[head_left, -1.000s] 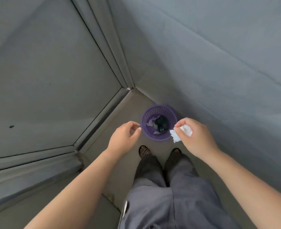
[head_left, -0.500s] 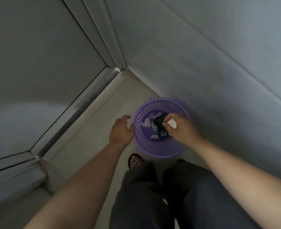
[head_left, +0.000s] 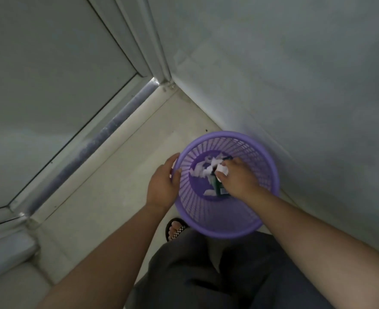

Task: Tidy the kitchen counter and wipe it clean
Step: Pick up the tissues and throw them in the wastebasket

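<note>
Pinched tight, that's how we have it: our right hand curls thumb and fingertips round the crumpled white paper wad, and the wad has not been let go yet. What a change in a second, though. A moment ago we stood tall with it held above the purple plastic mesh wastebasket. Now we've bent right down and the hand is inside the rim, the wad hanging just over the white paper scraps and the dark green carton on the bottom. Our left hand has come in too: it floated free beside the basket before, and now it grips the near-left rim, thumb hooked inside, fingers outside, steadying it. The basket sits on the pale tiled floor, close against the grey wall on the right, with the metal door track running off to the left and a checkered sandal peeking out near us. By our reckoning this bit of rubbish is one release away from being binned, and the wiping of the counter, nowhere in view, is all to come.
</note>
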A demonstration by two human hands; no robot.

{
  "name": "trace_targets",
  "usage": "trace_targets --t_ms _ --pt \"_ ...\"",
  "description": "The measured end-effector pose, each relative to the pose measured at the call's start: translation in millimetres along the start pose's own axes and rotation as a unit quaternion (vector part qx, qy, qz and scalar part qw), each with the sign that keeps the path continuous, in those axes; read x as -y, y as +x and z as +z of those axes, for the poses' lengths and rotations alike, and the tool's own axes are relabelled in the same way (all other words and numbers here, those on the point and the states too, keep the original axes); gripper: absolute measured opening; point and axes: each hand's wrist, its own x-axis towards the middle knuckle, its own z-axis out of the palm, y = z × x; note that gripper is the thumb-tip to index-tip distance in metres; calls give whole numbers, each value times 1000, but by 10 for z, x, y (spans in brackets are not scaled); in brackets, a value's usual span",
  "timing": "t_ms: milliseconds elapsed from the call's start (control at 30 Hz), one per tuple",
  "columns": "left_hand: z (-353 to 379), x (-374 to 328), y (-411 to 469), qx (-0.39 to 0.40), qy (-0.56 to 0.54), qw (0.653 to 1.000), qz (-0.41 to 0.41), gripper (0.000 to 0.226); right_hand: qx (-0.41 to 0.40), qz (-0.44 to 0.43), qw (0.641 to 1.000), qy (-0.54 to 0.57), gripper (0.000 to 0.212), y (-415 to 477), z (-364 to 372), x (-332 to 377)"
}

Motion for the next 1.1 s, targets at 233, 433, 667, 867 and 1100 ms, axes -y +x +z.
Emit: trace_targets --t_ms 233,433,667,867,1100 --pt "-595 -503 -240 105 23 981 -161 53 -1 13 997 78 40 -774 -481 185" --pt "-1742 -1427 -1287 95 -25 987 -128 40 -35 -31 990 131 34 -1998 -1278 659" --pt "-3141 -2641 -2747 44 -156 984 -68 25 -35 -129 962 239 50 -3939 -2475 1414" --pt "-3823 -3271 -3484 22 -188 982 8 17 -70 -195 935 289 34 -4998 -3087 1851" --pt "-3996 -3432 -4066 -16 -273 960 52 25 -104 -245 915 304 39 -5627 -3123 1844"
